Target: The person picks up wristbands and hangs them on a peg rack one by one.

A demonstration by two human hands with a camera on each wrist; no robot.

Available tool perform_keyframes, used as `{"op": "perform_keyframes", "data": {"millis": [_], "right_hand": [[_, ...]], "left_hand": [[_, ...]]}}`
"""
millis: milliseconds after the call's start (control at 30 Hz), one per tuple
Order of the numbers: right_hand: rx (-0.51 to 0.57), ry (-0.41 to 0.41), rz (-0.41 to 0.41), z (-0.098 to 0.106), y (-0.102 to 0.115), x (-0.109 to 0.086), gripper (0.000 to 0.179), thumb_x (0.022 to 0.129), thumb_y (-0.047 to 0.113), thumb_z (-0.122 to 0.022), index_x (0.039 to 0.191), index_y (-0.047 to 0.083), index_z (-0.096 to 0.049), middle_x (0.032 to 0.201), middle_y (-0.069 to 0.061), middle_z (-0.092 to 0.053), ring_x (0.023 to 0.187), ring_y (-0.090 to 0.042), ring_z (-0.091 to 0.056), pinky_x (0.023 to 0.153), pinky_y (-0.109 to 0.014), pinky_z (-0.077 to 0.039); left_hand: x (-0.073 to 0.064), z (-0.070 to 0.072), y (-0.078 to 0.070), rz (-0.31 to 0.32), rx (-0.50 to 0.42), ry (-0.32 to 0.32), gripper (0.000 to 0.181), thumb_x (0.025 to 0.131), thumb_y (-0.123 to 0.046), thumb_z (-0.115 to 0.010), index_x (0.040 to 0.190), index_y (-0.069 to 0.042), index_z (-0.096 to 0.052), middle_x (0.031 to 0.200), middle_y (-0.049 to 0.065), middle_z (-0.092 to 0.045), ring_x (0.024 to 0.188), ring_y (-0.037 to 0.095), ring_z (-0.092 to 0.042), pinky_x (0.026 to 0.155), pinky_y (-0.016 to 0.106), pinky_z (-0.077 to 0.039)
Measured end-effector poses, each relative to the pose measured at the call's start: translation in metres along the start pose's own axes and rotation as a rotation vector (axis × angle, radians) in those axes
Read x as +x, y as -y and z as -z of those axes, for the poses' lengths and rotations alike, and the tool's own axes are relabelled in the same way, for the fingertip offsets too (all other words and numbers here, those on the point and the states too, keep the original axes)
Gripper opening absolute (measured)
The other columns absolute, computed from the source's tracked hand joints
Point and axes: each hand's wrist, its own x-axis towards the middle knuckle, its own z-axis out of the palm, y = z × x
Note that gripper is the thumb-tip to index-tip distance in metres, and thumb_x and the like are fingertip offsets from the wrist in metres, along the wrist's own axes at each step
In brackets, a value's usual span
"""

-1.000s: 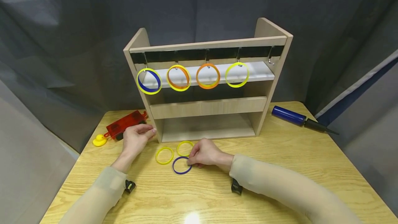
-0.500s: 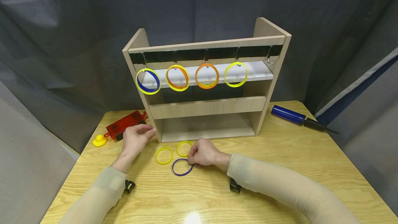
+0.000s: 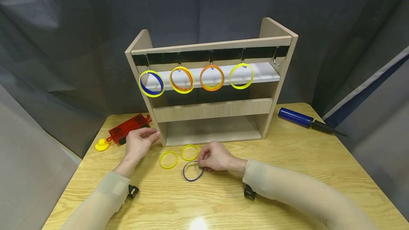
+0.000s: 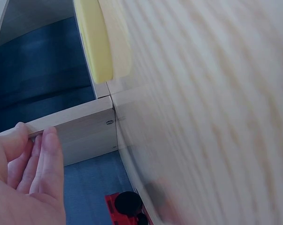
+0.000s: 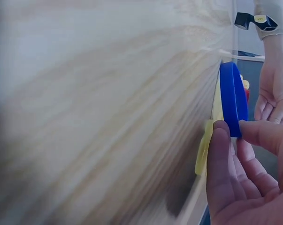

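Note:
My right hand [image 3: 216, 156] pinches a dark blue ring [image 5: 233, 96] at its edge, between thumb and fingers. That ring is tilted on or just above the tabletop. Close beside it lie two yellow rings [image 3: 169, 160], flat on the wood. My left hand [image 3: 138, 145] is at the lower left side of a wooden shelf unit [image 3: 214, 111], its fingertips [image 4: 49, 133] at the panel's edge. From the unit's metal hooks hang yellow rings [image 3: 241, 87], an orange ring [image 3: 212, 88] and a blue ring [image 3: 152, 91], some in pairs. The rightmost hook [image 3: 276, 62] bears no ring.
Behind my left hand, a red toy wagon [image 3: 126, 129] stands against the unit's left side. A yellow rubber duck [image 3: 102, 145] is next to the wagon. On the right of the table [image 3: 287, 162] lies a blue hand pump [image 3: 297, 117] with a black nozzle.
My right hand has shifted slightly to the right with the blue ring, which has moved right and tilted. My left hand has stayed at the unit's side.

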Motion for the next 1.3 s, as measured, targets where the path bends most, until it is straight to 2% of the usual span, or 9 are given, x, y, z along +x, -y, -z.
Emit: {"op": "perform_keyframes", "data": {"millis": [200, 367, 600, 733, 800, 933, 1033, 1200, 1300], "right_hand": [[0.001, -0.031, 0.020, 0.016, -0.003, -0.014, 0.007, 0.095, 0.007, -0.087, 0.091, 0.006, -0.081, 0.081, -0.007, -0.083, 0.068, -0.026, -0.080, 0.059, -0.027, -0.064], [0.024, -0.059, 0.043, 0.036, 0.002, -0.027, 0.007, 0.094, 0.006, -0.088, 0.094, 0.004, -0.082, 0.083, -0.009, -0.084, 0.071, -0.027, -0.079, 0.060, -0.024, -0.060], [0.115, -0.112, 0.096, 0.073, 0.024, -0.050, 0.009, 0.095, 0.002, -0.087, 0.100, -0.004, -0.082, 0.090, -0.018, -0.085, 0.075, -0.021, -0.080, 0.065, -0.028, -0.067], [0.172, -0.173, 0.105, 0.098, 0.039, -0.063, 0.011, 0.096, -0.001, -0.084, 0.104, -0.007, -0.081, 0.095, -0.020, -0.085, 0.078, -0.011, -0.081, 0.071, -0.032, -0.070], [0.187, -0.210, 0.110, 0.111, 0.049, -0.069, 0.013, 0.097, 0.000, -0.084, 0.106, -0.008, -0.080, 0.096, -0.019, -0.085, 0.079, -0.011, -0.082, 0.072, -0.030, -0.070], [0.189, -0.310, 0.150, 0.139, 0.070, -0.078, 0.015, 0.098, 0.002, -0.085, 0.108, -0.007, -0.079, 0.095, -0.009, -0.086, 0.078, -0.010, -0.082, 0.075, -0.030, -0.071], [0.239, -0.421, 0.230, 0.161, 0.087, -0.082, 0.014, 0.098, 0.002, -0.086, 0.107, -0.005, -0.079, 0.094, 0.001, -0.086, 0.078, -0.010, -0.082, 0.076, -0.029, -0.071], [0.437, -0.634, 0.438, 0.190, 0.106, -0.082, 0.013, 0.093, -0.003, -0.089, 0.105, -0.004, -0.083, 0.093, 0.000, -0.087, 0.076, -0.011, -0.082, 0.073, -0.027, -0.070], [0.550, -0.732, 0.500, 0.200, 0.110, -0.078, 0.017, 0.091, -0.005, -0.090, 0.106, -0.005, -0.083, 0.094, -0.004, -0.087, 0.076, -0.014, -0.084, 0.072, -0.027, -0.069]], "left_hand": [[0.001, -0.001, 0.000, -0.001, -0.010, 0.002, 0.024, 0.100, -0.019, -0.088, 0.117, -0.003, -0.085, 0.109, 0.017, -0.088, 0.097, 0.033, -0.087, 0.073, 0.018, -0.066], [0.000, -0.001, -0.001, 0.010, -0.015, 0.004, 0.024, 0.100, -0.019, -0.088, 0.118, -0.003, -0.085, 0.109, 0.017, -0.088, 0.100, 0.037, -0.087, 0.073, 0.019, -0.066], [0.000, -0.001, -0.003, 0.020, -0.018, 0.006, 0.025, 0.100, -0.019, -0.087, 0.119, -0.003, -0.085, 0.110, 0.017, -0.088, 0.101, 0.037, -0.087, 0.073, 0.018, -0.066], [0.000, 0.001, -0.003, 0.034, -0.021, 0.010, 0.026, 0.100, -0.020, -0.088, 0.120, -0.003, -0.085, 0.112, 0.017, -0.088, 0.100, 0.034, -0.087, 0.076, 0.020, -0.068], [0.000, 0.002, -0.003, 0.036, -0.022, 0.012, 0.026, 0.100, -0.020, -0.088, 0.120, -0.003, -0.085, 0.112, 0.016, -0.088, 0.100, 0.033, -0.087, 0.076, 0.021, -0.068], [-0.001, 0.002, -0.003, 0.025, -0.008, 0.007, 0.026, 0.101, -0.021, -0.087, 0.119, -0.003, -0.085, 0.111, 0.016, -0.088, 0.099, 0.032, -0.087, 0.074, 0.017, -0.065], [-0.001, 0.002, -0.003, 0.026, 0.008, 0.003, 0.026, 0.101, -0.022, -0.087, 0.119, -0.004, -0.085, 0.111, 0.016, -0.088, 0.099, 0.032, -0.087, 0.073, 0.015, -0.064], [-0.001, 0.002, -0.002, 0.023, 0.027, 0.002, 0.026, 0.101, -0.023, -0.087, 0.119, -0.005, -0.086, 0.112, 0.015, -0.088, 0.095, 0.026, -0.087, 0.073, 0.014, -0.063], [-0.001, 0.002, -0.001, 0.016, 0.025, 0.000, 0.025, 0.101, -0.023, -0.087, 0.118, -0.005, -0.086, 0.111, 0.015, -0.088, 0.093, 0.023, -0.087, 0.073, 0.015, -0.064]]}}
